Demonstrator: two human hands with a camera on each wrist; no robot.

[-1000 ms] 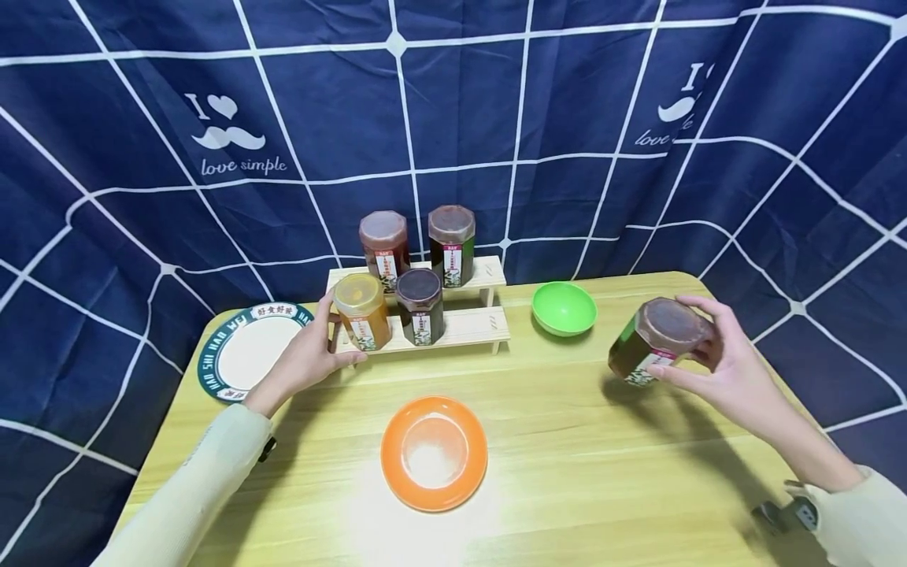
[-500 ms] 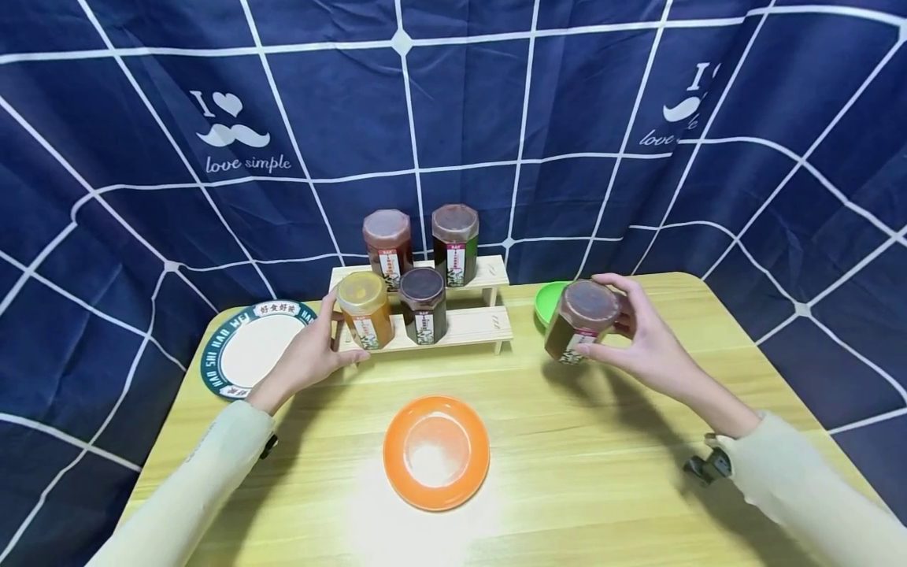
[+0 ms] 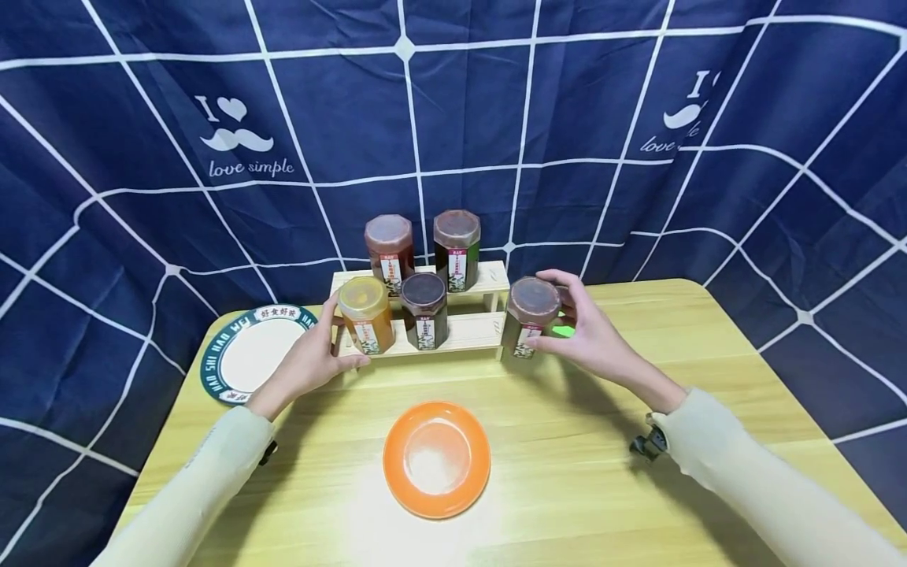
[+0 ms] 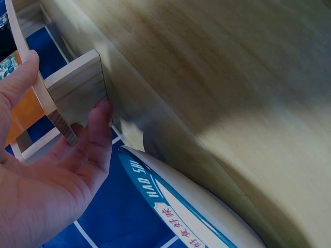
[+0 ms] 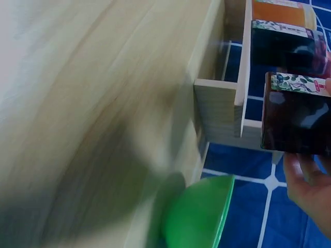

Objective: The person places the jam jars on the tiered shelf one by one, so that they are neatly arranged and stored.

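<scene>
My left hand (image 3: 312, 358) grips the left end of a two-step wooden rack (image 3: 475, 331); in the left wrist view the thumb lies on the lower shelf's front edge and the fingers curl round its end (image 4: 63, 129). My right hand (image 3: 588, 339) holds a dark jam jar (image 3: 531, 315), slightly tilted, at the right end of the lower shelf. The right wrist view shows the base of this dark jar (image 5: 297, 121) by the shelf end. A yellow jar (image 3: 368, 319) and another dark jar (image 3: 425, 311) stand on the lower step.
On the upper step are a reddish jar (image 3: 391, 256) and a dark jar (image 3: 457, 252). A green bowl (image 5: 199, 214) sits right of the rack, mostly hidden in the head view. An orange plate (image 3: 435, 500) lies in front, a green-rimmed white plate (image 3: 258, 354) at left. Blue cloth (image 3: 340, 118) hangs behind.
My right hand has carried the dark jar leftward across the table, past the green bowl, to the rack's right end. The left hand has kept its grip on the rack.
</scene>
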